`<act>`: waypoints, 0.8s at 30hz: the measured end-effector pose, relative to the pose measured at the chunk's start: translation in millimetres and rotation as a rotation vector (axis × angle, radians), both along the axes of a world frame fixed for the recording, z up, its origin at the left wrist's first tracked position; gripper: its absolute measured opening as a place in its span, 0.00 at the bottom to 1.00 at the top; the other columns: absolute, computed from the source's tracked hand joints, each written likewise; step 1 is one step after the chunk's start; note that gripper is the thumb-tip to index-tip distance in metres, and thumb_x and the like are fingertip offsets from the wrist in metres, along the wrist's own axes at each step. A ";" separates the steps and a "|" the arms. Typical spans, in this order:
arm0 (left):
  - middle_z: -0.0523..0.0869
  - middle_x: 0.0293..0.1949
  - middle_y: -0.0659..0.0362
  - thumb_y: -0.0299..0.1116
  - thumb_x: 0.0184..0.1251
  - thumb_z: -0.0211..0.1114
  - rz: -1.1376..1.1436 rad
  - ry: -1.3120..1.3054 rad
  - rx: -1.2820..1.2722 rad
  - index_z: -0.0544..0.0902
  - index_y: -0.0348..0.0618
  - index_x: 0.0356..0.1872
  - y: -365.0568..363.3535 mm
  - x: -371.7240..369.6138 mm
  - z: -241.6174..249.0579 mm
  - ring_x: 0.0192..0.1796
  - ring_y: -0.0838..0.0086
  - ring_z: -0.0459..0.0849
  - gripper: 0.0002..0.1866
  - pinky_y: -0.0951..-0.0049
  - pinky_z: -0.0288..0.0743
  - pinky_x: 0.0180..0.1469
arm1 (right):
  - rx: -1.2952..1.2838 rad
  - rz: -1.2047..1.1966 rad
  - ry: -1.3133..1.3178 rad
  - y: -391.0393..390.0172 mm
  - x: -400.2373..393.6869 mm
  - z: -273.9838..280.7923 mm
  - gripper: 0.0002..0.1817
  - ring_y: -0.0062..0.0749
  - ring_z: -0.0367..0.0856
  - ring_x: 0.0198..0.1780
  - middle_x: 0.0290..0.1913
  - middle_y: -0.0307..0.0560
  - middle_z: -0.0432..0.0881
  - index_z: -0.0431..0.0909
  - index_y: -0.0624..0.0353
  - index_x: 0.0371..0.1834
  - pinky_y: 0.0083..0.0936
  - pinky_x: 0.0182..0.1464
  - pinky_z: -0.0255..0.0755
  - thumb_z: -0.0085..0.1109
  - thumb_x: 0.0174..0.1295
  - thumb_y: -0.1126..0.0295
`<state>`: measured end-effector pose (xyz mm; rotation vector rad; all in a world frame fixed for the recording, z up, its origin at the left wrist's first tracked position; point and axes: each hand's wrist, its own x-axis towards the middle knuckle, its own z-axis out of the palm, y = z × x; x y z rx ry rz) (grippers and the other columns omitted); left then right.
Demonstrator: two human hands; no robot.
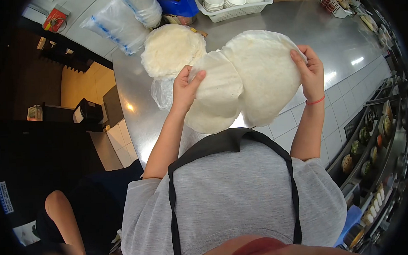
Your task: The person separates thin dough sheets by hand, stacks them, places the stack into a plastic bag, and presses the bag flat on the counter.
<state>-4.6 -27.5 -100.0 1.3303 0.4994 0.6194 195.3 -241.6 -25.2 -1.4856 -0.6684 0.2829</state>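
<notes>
Stainless steel counter (309,27), stack of pale round wrappers (171,49) behind. Left hand (184,87) pinches small white round sheet (218,95), right hand (308,73) grips larger thin sheet (263,74), both held above the counter. Peel slowly from the edge, avoid tearing.

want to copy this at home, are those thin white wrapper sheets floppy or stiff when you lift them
Likely floppy: the sheets curve and overlap between the left hand and right hand. Probably light, since fingertips alone pinch their edges. They may tear or cling, looking thin like the stack on the steel counter.
</notes>
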 end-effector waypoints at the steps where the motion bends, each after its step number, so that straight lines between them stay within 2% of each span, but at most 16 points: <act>1: 0.81 0.31 0.66 0.33 0.61 0.64 0.005 -0.015 0.026 0.77 0.42 0.34 2.9 -2.0 -3.3 0.30 0.88 0.75 0.08 0.85 0.69 0.33 | 0.010 0.000 -0.001 -1.8 2.4 -0.5 0.08 0.11 0.70 0.32 0.30 0.31 0.77 0.76 0.60 0.35 0.10 0.34 0.64 0.58 0.60 0.66; 6: 0.81 0.31 0.66 0.33 0.61 0.64 0.060 -0.008 0.068 0.77 0.42 0.35 29.6 -22.6 -15.1 0.31 0.87 0.76 0.07 0.84 0.70 0.35 | 0.096 -0.070 0.005 -18.4 25.2 -1.9 0.08 0.12 0.72 0.32 0.30 0.33 0.78 0.76 0.60 0.36 0.10 0.34 0.65 0.58 0.61 0.67; 8: 0.81 0.31 0.66 0.33 0.62 0.63 0.105 0.013 0.095 0.77 0.42 0.35 43.8 -35.1 -14.5 0.31 0.87 0.76 0.07 0.84 0.70 0.35 | 0.266 -0.125 0.130 -29.2 40.0 -2.4 0.08 0.14 0.74 0.32 0.32 0.34 0.79 0.74 0.59 0.39 0.11 0.34 0.68 0.57 0.61 0.67; 10: 0.81 0.30 0.66 0.35 0.62 0.63 0.015 0.251 0.092 0.77 0.42 0.35 54.8 -48.5 -7.7 0.32 0.86 0.76 0.08 0.83 0.70 0.36 | 0.284 -0.132 0.140 -36.3 53.0 -12.6 0.08 0.16 0.76 0.33 0.33 0.36 0.79 0.73 0.59 0.41 0.12 0.34 0.70 0.55 0.62 0.69; 11: 0.82 0.33 0.64 0.38 0.63 0.62 -0.034 0.353 0.122 0.77 0.40 0.38 60.7 -51.2 -5.0 0.35 0.84 0.77 0.11 0.82 0.70 0.38 | 0.216 -0.099 0.154 -36.0 56.4 -20.9 0.08 0.16 0.76 0.33 0.34 0.37 0.79 0.73 0.59 0.42 0.12 0.34 0.70 0.54 0.62 0.70; 12: 0.82 0.33 0.64 0.38 0.63 0.62 -0.018 0.350 0.122 0.77 0.40 0.38 61.4 -48.8 2.0 0.35 0.84 0.77 0.11 0.82 0.70 0.38 | 0.148 -0.061 0.166 -31.8 58.3 -30.2 0.08 0.16 0.76 0.33 0.34 0.37 0.79 0.72 0.59 0.43 0.12 0.34 0.70 0.53 0.62 0.71; 14: 0.81 0.38 0.62 0.40 0.63 0.62 -0.154 0.414 0.230 0.77 0.39 0.43 57.3 -37.2 16.3 0.39 0.81 0.77 0.16 0.80 0.71 0.41 | -0.036 0.008 0.246 -18.3 56.7 -60.2 0.08 0.17 0.75 0.35 0.36 0.36 0.78 0.72 0.56 0.44 0.14 0.36 0.69 0.50 0.61 0.74; 15: 0.81 0.38 0.62 0.40 0.63 0.62 -0.138 0.413 0.230 0.77 0.39 0.43 55.4 -28.3 18.0 0.39 0.81 0.77 0.16 0.80 0.71 0.41 | -0.127 0.055 0.246 -11.3 58.8 -83.8 0.08 0.16 0.74 0.36 0.36 0.35 0.78 0.72 0.56 0.43 0.14 0.37 0.69 0.49 0.61 0.73; 17: 0.81 0.41 0.61 0.41 0.63 0.61 -0.145 0.414 0.422 0.75 0.39 0.48 52.3 -2.5 21.5 0.41 0.79 0.78 0.18 0.80 0.71 0.43 | -0.316 0.111 0.222 1.5 65.6 -139.3 0.09 0.16 0.72 0.36 0.36 0.35 0.76 0.72 0.57 0.44 0.13 0.38 0.67 0.51 0.60 0.72; 18: 0.81 0.41 0.61 0.41 0.63 0.61 -0.134 0.411 0.426 0.75 0.39 0.48 50.7 11.0 29.5 0.41 0.79 0.78 0.18 0.80 0.71 0.43 | -0.367 0.060 0.170 8.1 57.7 -154.7 0.12 0.18 0.70 0.38 0.38 0.37 0.75 0.72 0.58 0.46 0.14 0.39 0.66 0.52 0.59 0.72; 19: 0.81 0.42 0.61 0.41 0.63 0.61 -0.183 0.346 0.365 0.75 0.40 0.48 49.6 24.5 41.7 0.42 0.78 0.79 0.18 0.80 0.72 0.43 | -0.422 0.053 0.126 12.9 57.2 -178.9 0.13 0.18 0.69 0.40 0.40 0.39 0.75 0.72 0.59 0.48 0.14 0.41 0.65 0.51 0.59 0.72; 20: 0.81 0.43 0.60 0.41 0.63 0.61 -0.234 0.282 0.304 0.75 0.41 0.49 53.7 34.0 51.9 0.42 0.77 0.79 0.18 0.79 0.73 0.42 | -0.490 0.067 0.077 16.5 58.4 -202.9 0.11 0.17 0.70 0.37 0.39 0.38 0.77 0.73 0.59 0.46 0.14 0.40 0.65 0.51 0.60 0.71; 21: 0.81 0.43 0.60 0.41 0.63 0.61 -0.230 0.283 0.309 0.75 0.41 0.49 63.0 41.1 58.5 0.42 0.77 0.79 0.18 0.79 0.73 0.42 | -0.447 0.079 0.088 17.1 52.2 -194.1 0.10 0.17 0.70 0.36 0.37 0.37 0.77 0.74 0.59 0.44 0.13 0.39 0.66 0.51 0.60 0.71; 23: 0.81 0.44 0.59 0.41 0.63 0.61 -0.141 0.009 0.045 0.75 0.43 0.48 85.0 59.4 67.5 0.43 0.75 0.80 0.17 0.77 0.75 0.40 | -0.402 0.090 0.100 16.9 47.6 -186.0 0.09 0.16 0.71 0.35 0.36 0.36 0.78 0.74 0.59 0.43 0.13 0.39 0.66 0.51 0.61 0.71; 24: 0.80 0.45 0.57 0.41 0.64 0.60 -0.065 -0.106 0.000 0.74 0.44 0.49 99.1 63.6 70.3 0.43 0.74 0.80 0.16 0.74 0.76 0.38 | -0.360 0.117 0.195 15.0 50.5 -188.9 0.08 0.16 0.71 0.34 0.34 0.34 0.78 0.75 0.59 0.42 0.13 0.39 0.66 0.51 0.61 0.71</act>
